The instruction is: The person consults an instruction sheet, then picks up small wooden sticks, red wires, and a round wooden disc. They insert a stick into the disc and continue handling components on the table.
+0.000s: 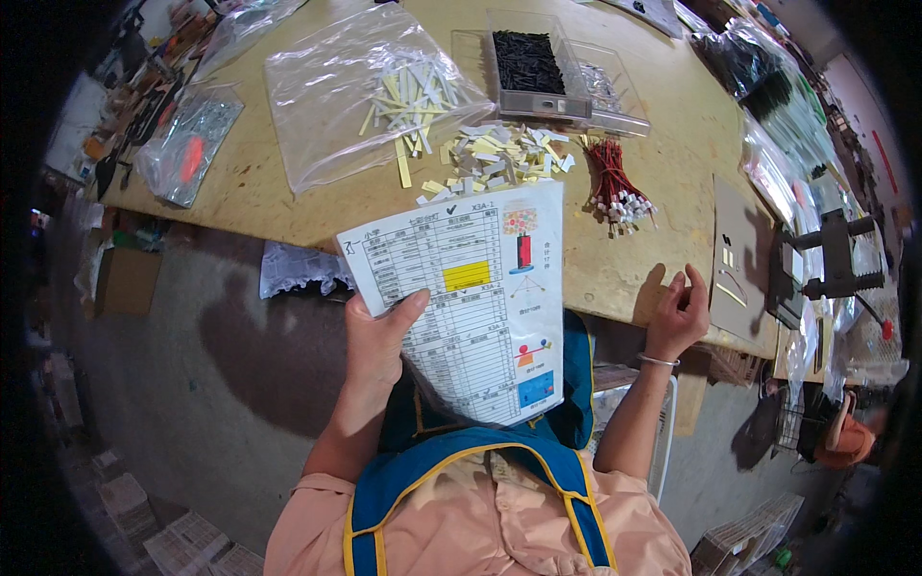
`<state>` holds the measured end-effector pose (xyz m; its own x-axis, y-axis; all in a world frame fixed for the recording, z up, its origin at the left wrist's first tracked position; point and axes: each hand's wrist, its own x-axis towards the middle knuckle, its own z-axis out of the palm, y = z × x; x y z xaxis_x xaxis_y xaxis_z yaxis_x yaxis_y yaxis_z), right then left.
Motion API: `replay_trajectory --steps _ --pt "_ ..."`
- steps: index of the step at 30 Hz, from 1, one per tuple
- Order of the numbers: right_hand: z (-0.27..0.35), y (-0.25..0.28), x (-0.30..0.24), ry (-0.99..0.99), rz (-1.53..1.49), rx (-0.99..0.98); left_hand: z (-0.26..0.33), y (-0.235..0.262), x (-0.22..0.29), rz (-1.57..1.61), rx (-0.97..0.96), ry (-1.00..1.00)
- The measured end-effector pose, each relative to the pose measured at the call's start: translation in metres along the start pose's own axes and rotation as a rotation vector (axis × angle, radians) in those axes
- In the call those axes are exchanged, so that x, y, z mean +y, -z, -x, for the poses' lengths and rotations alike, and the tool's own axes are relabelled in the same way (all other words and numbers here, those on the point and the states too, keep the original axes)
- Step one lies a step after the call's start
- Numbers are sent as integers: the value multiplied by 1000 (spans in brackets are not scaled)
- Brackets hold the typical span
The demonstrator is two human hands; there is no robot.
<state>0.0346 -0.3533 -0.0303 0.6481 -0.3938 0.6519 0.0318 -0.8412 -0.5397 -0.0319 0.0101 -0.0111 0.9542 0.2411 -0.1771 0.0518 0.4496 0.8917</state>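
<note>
My left hand [376, 338] grips a laminated printed sheet [480, 298] with a table, a yellow patch and small coloured pictures, held up in front of my chest, thumb on its left edge. My right hand [677, 312] rests at the wooden table's [615, 259] near edge, fingers loosely curled, holding nothing; a thin bracelet circles its wrist. Just beyond the sheet lies a scatter of small white and yellow paper strips [499, 156]. A bundle of red wires with white ends [615, 182] lies beyond my right hand.
A clear plastic bag [336, 96] holding yellow strips lies at the left. A clear box of black parts [528, 62] stands behind. A tan board [740, 259] and a black press tool [836, 259] sit at the right. Crumpled paper [298, 269] lies on the floor.
</note>
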Motion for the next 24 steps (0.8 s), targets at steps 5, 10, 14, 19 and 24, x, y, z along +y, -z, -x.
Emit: replay_trajectory --steps 5,10,14,19,24 --pt "3 -1 2 -61 69 -14 4 -5 3 6 41 -32" --pt "4 2 6 107 121 66 1 -9 3 -17 40 -14" --pt "0 6 1 114 54 68 -4 -4 -3 -14 41 -6" --pt "-2 7 -6 81 62 58 -5 2 -7 33 -17 -32" --pt "-1 5 -3 51 35 60 -2 -6 -2 0 27 -22"
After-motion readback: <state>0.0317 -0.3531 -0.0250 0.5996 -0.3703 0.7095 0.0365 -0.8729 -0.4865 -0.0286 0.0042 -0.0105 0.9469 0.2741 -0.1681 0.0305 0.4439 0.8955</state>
